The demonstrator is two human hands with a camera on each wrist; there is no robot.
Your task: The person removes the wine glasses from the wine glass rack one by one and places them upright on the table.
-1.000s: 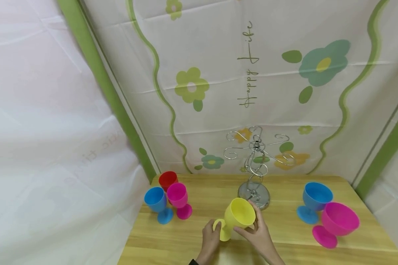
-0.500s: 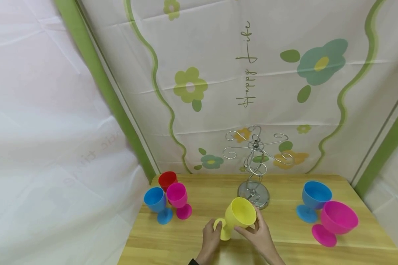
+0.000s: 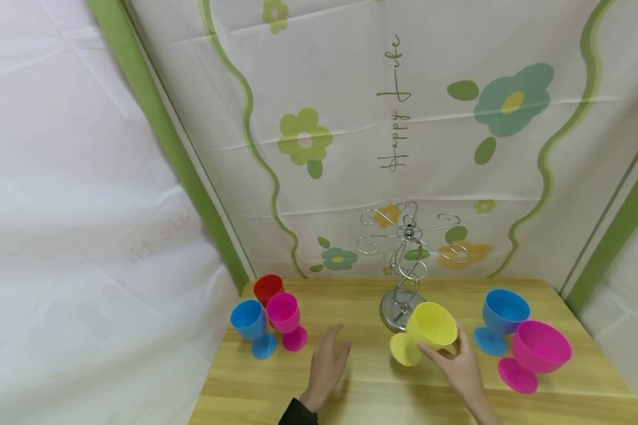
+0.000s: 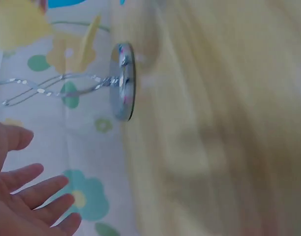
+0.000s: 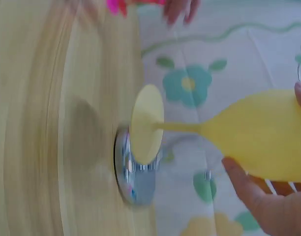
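My right hand (image 3: 459, 369) grips a yellow plastic goblet (image 3: 430, 326) round its bowl, thumb on the near side and fingers on the far side. The goblet tilts, its foot toward the left, and overlaps the base of a metal scroll stand (image 3: 390, 310). In the right wrist view the yellow goblet (image 5: 258, 135) is held with its foot off the wooden table (image 5: 37, 123). My left hand (image 3: 325, 366) holds nothing; its fingers are extended over the table, apart from the goblet. The left wrist view shows that left hand (image 4: 30, 196) with spread fingers.
At the table's left stand a red goblet (image 3: 268, 287), a blue goblet (image 3: 248, 319) and a pink goblet (image 3: 284, 313). Another blue goblet (image 3: 505, 310) and pink goblet (image 3: 541, 347) stand at the right. A flower-printed cloth (image 3: 351, 71) hangs behind the table.
My left hand has let go of the yellow goblet's foot and moved slightly left and forward. My right hand has carried the goblet to the right.
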